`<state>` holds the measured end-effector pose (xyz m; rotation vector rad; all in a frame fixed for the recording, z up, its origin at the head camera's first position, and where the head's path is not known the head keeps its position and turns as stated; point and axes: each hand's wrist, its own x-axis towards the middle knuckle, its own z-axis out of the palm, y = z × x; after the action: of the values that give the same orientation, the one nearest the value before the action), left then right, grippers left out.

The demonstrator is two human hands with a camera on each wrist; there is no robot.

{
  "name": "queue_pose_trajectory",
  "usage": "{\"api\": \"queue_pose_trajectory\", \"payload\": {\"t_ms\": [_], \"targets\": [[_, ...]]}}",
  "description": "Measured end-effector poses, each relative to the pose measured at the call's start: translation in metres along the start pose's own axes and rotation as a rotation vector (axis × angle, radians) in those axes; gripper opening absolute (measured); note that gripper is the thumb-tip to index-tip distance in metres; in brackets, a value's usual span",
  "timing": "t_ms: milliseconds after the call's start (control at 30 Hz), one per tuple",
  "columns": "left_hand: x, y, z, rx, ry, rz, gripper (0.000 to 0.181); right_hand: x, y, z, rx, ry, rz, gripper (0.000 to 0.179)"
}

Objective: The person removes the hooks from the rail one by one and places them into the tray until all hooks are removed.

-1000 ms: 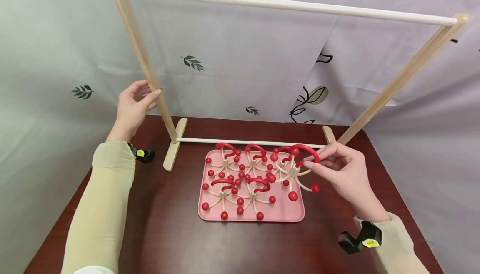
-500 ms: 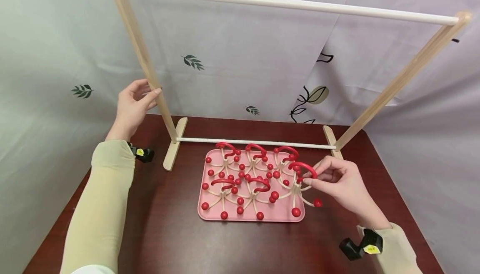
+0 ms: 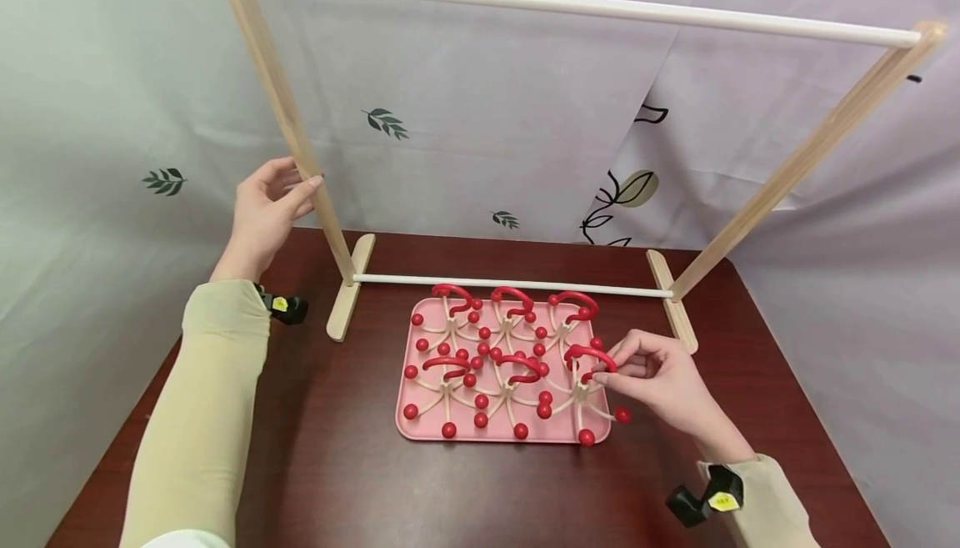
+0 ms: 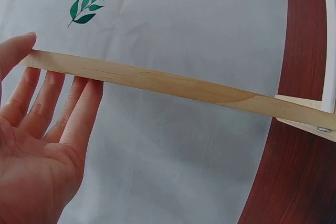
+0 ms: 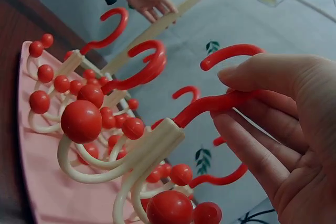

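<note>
My left hand (image 3: 264, 213) pinches the left wooden post (image 3: 273, 85) of a standing frame, thumb on one side and fingers on the other. In the left wrist view the same post (image 4: 168, 85) crosses sideways past the fingertips. My right hand (image 3: 663, 383) pinches the curved red hook of a cream multi-arm hook hanger (image 3: 581, 392) with red ball tips. This hanger is over the front right corner of the pink tray (image 3: 553, 431); whether its balls touch the tray I cannot tell. Several like hangers (image 5: 68, 64) stand on the tray, red hooks upward.
A white top bar (image 3: 570, 6) and a white lower bar (image 3: 495, 284) join the frame's two posts, the right post (image 3: 802, 160) standing behind my right hand. Beneath is a dark red-brown table (image 3: 337, 448). Pale printed cloth (image 3: 480, 131) hangs behind and at the sides.
My right hand has lowered the hanger and brought it nearer to me, from above the tray's back right to its front right corner. The left hand stays on the post.
</note>
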<state>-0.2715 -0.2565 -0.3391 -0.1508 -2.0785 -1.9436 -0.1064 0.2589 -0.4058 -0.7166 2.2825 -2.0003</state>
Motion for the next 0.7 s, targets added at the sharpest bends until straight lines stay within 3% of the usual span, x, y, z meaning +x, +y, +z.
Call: {"api": "queue_pose_trajectory", "payload": {"t_ms": [700], "targets": [[-0.001, 0.001, 0.001, -0.032, -0.003, 0.011, 0.039, -0.002, 0.028, 0.004, -0.027, -0.026, 0.064, 0.022]]}}
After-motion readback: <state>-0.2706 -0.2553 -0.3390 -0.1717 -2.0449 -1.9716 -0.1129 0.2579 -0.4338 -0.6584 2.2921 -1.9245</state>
